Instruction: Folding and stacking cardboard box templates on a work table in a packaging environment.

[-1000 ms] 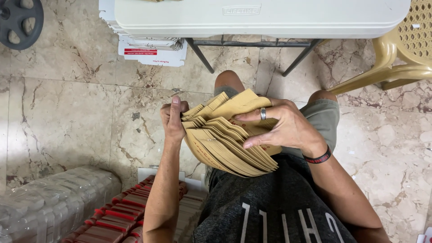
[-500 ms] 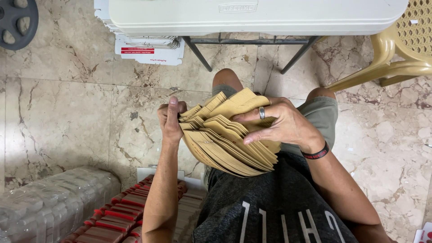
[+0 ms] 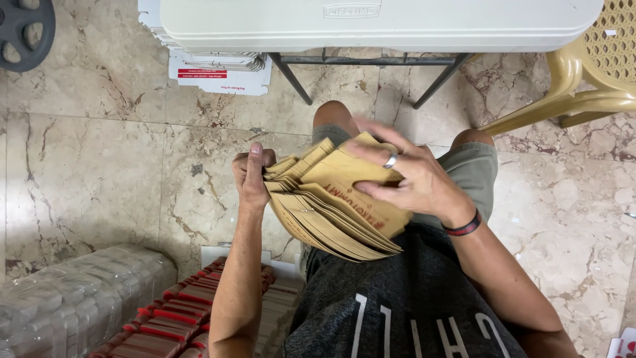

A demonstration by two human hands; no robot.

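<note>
Fanned stack of brown paper envelopes (image 3: 331, 205), over the lap: left hand (image 3: 252, 174) clenched on its edge, right hand (image 3: 414, 178) spread flat on top; loose fan could slide and spill onto marble floor (image 3: 99, 166).

Polished beige marble tiles (image 3: 99, 172) with brown veining cover the floor. At twelve o'clock stands a white plastic folding table (image 3: 377, 23) on dark metal legs (image 3: 291, 78). A tan plastic chair (image 3: 589, 83) sits at two o'clock. Daylight is soft and even.
</note>
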